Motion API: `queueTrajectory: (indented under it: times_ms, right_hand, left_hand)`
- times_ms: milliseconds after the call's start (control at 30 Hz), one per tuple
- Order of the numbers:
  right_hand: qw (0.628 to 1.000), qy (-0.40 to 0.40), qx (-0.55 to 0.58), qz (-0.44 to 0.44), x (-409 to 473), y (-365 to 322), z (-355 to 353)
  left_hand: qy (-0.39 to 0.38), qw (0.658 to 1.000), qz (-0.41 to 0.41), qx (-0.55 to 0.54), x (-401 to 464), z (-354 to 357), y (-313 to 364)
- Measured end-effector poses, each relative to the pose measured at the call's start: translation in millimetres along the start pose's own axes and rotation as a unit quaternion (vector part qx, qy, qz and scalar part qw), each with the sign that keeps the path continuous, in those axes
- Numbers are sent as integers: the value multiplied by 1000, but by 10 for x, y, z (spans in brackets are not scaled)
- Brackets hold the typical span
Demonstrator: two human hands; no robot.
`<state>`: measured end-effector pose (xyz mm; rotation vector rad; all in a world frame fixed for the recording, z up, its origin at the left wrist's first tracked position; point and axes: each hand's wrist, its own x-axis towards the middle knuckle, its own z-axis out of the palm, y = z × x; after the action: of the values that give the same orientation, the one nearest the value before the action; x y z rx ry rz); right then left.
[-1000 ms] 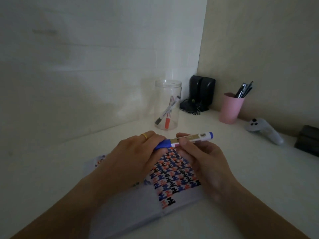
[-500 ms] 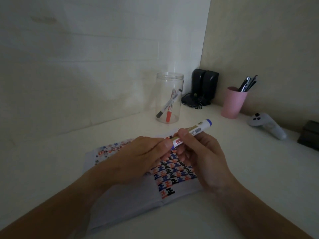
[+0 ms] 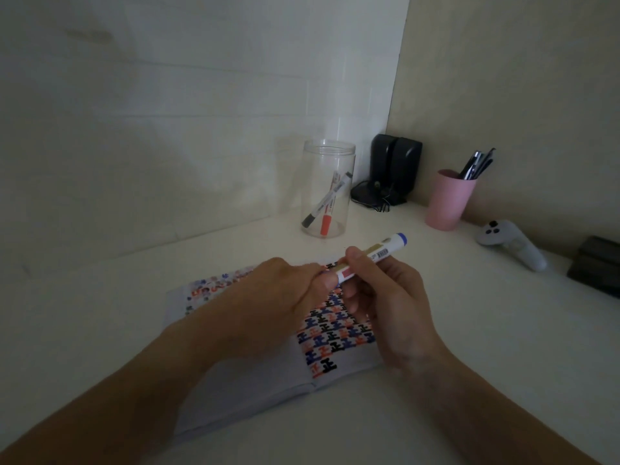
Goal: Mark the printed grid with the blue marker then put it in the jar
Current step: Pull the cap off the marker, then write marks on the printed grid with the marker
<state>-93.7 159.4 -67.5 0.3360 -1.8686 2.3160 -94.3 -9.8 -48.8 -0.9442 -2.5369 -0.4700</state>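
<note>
The blue marker is held slanted above the paper, its blue end pointing up and right. My right hand grips its barrel. My left hand pinches the marker's lower left end, where the cap is hidden under my fingers. Beneath both hands lies the printed grid sheet, covered in blue, red and black marks. The clear jar stands upright behind the sheet, open at the top, with a black marker and a red marker leaning inside.
A pink cup with pens stands at the right by the wall. Black speakers sit in the corner. A white controller and a dark box lie at the far right of the white desk.
The marker has tilted from nearly level to slanted, and its blue cap end has disappeared under my left fingers. Both hands have stayed over the sheet.
</note>
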Motion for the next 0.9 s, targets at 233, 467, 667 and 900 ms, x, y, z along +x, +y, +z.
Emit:
queueTrajectory:
  times_ms: [233, 467, 667, 900]
  right_hand:
    - [996, 77, 39, -3, 150, -104, -306]
    - [1000, -15, -2, -20, -8, -106, -107]
    - [992, -79, -84, 44, -280, -234, -186]
    - [978, -43, -197, 55, -423, -72, -361]
  left_hand:
    - [22, 1000, -8, -12, -169, -102, -43]
    - [55, 995, -36, -71, -239, -17, -173]
    - [-43, 999, 21, -27, -217, 56, -281]
    - [-63, 996, 51, -22, -240, 169, -396]
